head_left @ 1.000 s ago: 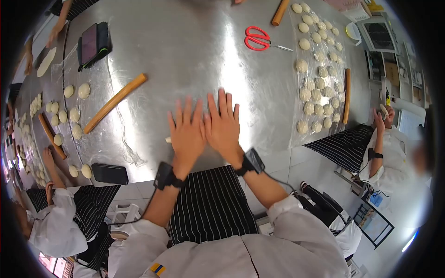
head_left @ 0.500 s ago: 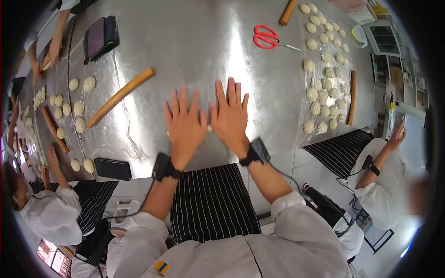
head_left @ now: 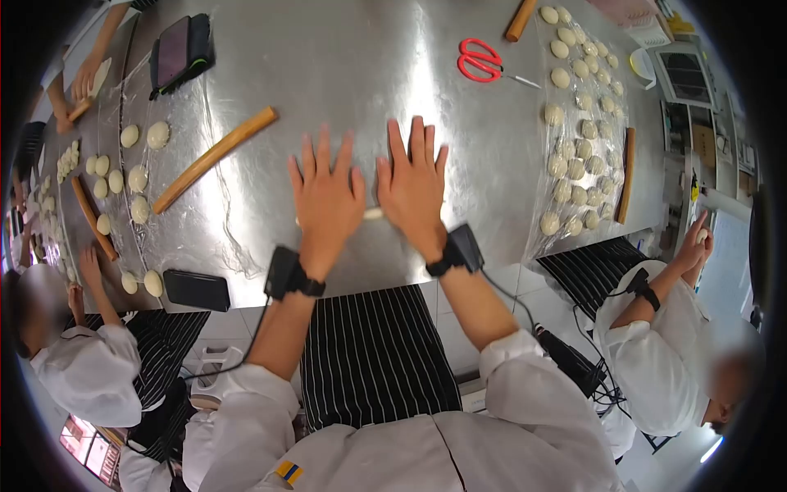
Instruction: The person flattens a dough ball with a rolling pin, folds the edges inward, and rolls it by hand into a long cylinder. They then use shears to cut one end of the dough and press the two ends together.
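Both palms press down on a thin rope of dough point(head_left: 373, 214) lying on the metal table. Only a short pale piece of it shows between the hands, with a tip at the left hand's outer edge; the rest is covered. My left hand point(head_left: 328, 193) lies flat with its fingers stretched forward and apart. Beside it, my right hand point(head_left: 412, 184) is also flat, fingers extended and slightly spread. Neither hand grips anything. A black device is strapped to each wrist.
A wooden rolling pin point(head_left: 216, 160) lies to the left, near dough balls point(head_left: 139, 178) and a black phone point(head_left: 197, 290). Red-handled scissors point(head_left: 480, 61) are at the upper right. Plastic-covered dough balls point(head_left: 586, 148) stand farther right. Co-workers are on both sides.
Both hands have slid slightly forward, away from my body, still flat on the dough. The dough between them shows a little more. The co-worker at right has shifted their arms.
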A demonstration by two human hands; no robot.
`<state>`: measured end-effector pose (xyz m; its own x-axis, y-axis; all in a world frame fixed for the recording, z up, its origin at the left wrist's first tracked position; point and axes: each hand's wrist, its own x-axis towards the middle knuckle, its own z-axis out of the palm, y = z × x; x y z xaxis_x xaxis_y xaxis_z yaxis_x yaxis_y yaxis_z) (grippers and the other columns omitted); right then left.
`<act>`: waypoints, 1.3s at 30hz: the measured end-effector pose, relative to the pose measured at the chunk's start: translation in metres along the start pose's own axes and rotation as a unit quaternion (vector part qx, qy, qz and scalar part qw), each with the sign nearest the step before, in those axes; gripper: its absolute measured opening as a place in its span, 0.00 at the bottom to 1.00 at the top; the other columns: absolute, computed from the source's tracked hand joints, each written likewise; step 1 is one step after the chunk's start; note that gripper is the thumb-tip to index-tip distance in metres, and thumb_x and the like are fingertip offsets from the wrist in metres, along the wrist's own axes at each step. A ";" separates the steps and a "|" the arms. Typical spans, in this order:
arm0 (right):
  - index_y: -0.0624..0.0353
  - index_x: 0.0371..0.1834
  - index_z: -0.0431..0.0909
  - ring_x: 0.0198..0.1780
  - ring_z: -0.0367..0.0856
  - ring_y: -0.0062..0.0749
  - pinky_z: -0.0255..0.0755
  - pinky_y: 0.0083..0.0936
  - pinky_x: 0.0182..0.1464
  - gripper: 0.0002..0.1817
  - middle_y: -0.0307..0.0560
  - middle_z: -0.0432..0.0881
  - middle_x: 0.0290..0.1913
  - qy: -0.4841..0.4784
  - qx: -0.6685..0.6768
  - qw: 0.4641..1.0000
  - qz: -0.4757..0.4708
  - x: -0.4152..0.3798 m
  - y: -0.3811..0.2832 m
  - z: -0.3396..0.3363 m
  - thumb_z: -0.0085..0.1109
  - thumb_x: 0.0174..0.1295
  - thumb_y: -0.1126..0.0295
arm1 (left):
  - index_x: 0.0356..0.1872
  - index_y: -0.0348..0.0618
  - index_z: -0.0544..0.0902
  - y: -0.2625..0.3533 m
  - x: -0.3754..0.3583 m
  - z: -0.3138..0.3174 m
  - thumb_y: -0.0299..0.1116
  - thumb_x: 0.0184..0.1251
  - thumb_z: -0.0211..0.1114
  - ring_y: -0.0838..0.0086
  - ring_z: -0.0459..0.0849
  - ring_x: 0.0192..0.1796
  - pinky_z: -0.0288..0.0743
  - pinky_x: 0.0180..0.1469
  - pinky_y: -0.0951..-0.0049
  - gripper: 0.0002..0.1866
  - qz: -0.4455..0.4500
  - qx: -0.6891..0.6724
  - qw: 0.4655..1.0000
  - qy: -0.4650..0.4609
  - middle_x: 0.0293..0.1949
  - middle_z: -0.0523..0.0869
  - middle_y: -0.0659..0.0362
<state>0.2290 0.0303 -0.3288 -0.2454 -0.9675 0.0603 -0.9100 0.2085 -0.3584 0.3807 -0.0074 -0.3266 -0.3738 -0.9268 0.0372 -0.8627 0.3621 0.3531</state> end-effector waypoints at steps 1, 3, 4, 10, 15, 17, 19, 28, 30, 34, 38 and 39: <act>0.56 0.86 0.68 0.88 0.55 0.72 0.49 0.73 0.84 0.33 0.68 0.58 0.89 0.012 0.009 1.000 -0.014 0.015 0.002 0.003 0.55 0.80 0.57 | 0.83 0.53 0.76 0.000 -0.005 0.003 0.42 0.82 0.57 0.40 0.59 0.88 0.47 0.85 0.29 0.30 -0.002 -0.001 1.000 -0.007 0.86 0.67 0.46; 0.55 0.87 0.68 0.88 0.56 0.72 0.51 0.72 0.84 0.34 0.69 0.59 0.89 0.025 -0.010 0.999 -0.029 0.007 0.005 0.003 0.54 0.80 0.57 | 0.83 0.54 0.75 -0.001 -0.009 -0.002 0.41 0.82 0.57 0.39 0.58 0.88 0.46 0.85 0.29 0.31 0.013 0.001 1.000 0.023 0.87 0.66 0.46; 0.54 0.87 0.67 0.88 0.55 0.71 0.51 0.72 0.84 0.34 0.68 0.58 0.89 -0.006 -0.004 1.000 -0.015 -0.011 0.006 -0.004 0.54 0.81 0.57 | 0.83 0.54 0.75 -0.003 -0.024 -0.001 0.41 0.82 0.57 0.39 0.58 0.88 0.46 0.85 0.29 0.31 0.016 0.003 0.999 0.031 0.87 0.66 0.46; 0.51 0.89 0.65 0.89 0.52 0.73 0.46 0.74 0.85 0.36 0.70 0.56 0.89 -0.075 -0.011 0.997 0.024 -0.085 0.014 -0.010 0.53 0.80 0.57 | 0.84 0.53 0.74 -0.002 -0.095 -0.001 0.41 0.81 0.59 0.38 0.56 0.89 0.46 0.86 0.29 0.32 -0.025 0.014 0.999 -0.043 0.88 0.63 0.44; 0.54 0.88 0.65 0.88 0.55 0.72 0.52 0.71 0.84 0.36 0.68 0.57 0.89 0.014 -0.030 0.999 -0.016 0.026 0.014 0.003 0.56 0.79 0.57 | 0.83 0.52 0.75 -0.014 0.007 0.005 0.41 0.82 0.57 0.37 0.58 0.88 0.49 0.85 0.30 0.31 0.004 0.021 1.000 0.000 0.87 0.64 0.44; 0.53 0.88 0.66 0.87 0.56 0.72 0.52 0.71 0.84 0.35 0.68 0.58 0.89 -0.009 -0.018 1.000 -0.006 0.002 0.012 -0.003 0.55 0.80 0.56 | 0.83 0.52 0.75 -0.015 -0.008 0.000 0.41 0.82 0.57 0.37 0.58 0.88 0.50 0.85 0.31 0.31 0.021 0.033 0.999 0.018 0.87 0.65 0.44; 0.50 0.88 0.66 0.88 0.57 0.71 0.53 0.70 0.84 0.35 0.67 0.58 0.89 -0.039 -0.018 0.999 -0.005 -0.029 0.015 -0.010 0.54 0.81 0.55 | 0.83 0.52 0.74 -0.011 -0.052 -0.002 0.41 0.83 0.56 0.37 0.59 0.88 0.51 0.85 0.30 0.30 0.003 0.020 1.000 -0.021 0.87 0.65 0.45; 0.55 0.89 0.64 0.89 0.51 0.74 0.47 0.72 0.85 0.38 0.71 0.54 0.90 -0.005 -0.006 1.000 0.008 -0.003 0.019 -0.002 0.57 0.78 0.57 | 0.84 0.52 0.73 -0.013 -0.010 -0.003 0.40 0.85 0.53 0.38 0.58 0.88 0.50 0.84 0.28 0.30 -0.016 0.024 1.000 0.006 0.87 0.65 0.45; 0.55 0.88 0.65 0.88 0.53 0.73 0.50 0.70 0.85 0.36 0.70 0.56 0.89 0.010 -0.019 0.999 -0.025 0.023 0.025 0.005 0.57 0.79 0.57 | 0.84 0.52 0.73 -0.022 0.002 0.006 0.40 0.85 0.53 0.38 0.58 0.88 0.49 0.85 0.29 0.30 -0.002 0.021 1.000 0.013 0.87 0.65 0.45; 0.54 0.88 0.65 0.88 0.56 0.73 0.53 0.70 0.84 0.36 0.68 0.56 0.90 -0.041 -0.004 0.999 -0.018 -0.033 0.023 -0.012 0.56 0.80 0.56 | 0.85 0.52 0.73 -0.018 -0.062 -0.003 0.41 0.85 0.53 0.38 0.58 0.88 0.48 0.85 0.29 0.30 -0.005 0.022 0.999 -0.026 0.87 0.65 0.45; 0.50 0.89 0.65 0.89 0.54 0.72 0.54 0.73 0.83 0.36 0.67 0.53 0.91 -0.072 -0.027 0.997 -0.006 -0.107 0.026 -0.016 0.57 0.80 0.55 | 0.85 0.52 0.72 -0.015 -0.117 -0.007 0.41 0.85 0.53 0.36 0.57 0.88 0.47 0.85 0.28 0.31 -0.032 0.022 0.998 -0.056 0.88 0.63 0.45; 0.50 0.89 0.66 0.89 0.54 0.72 0.53 0.73 0.82 0.37 0.67 0.53 0.91 -0.082 -0.040 0.996 0.005 -0.114 0.025 -0.016 0.57 0.79 0.55 | 0.85 0.52 0.72 -0.015 -0.105 -0.007 0.41 0.85 0.53 0.36 0.57 0.88 0.47 0.85 0.28 0.31 -0.032 0.040 0.997 -0.051 0.88 0.63 0.45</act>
<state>0.2287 0.1476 -0.3294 -0.2022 -0.9743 -0.0988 -0.9329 0.2223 -0.2833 0.4354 0.0835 -0.3295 -0.3452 -0.9352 -0.0792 -0.9090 0.3122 0.2762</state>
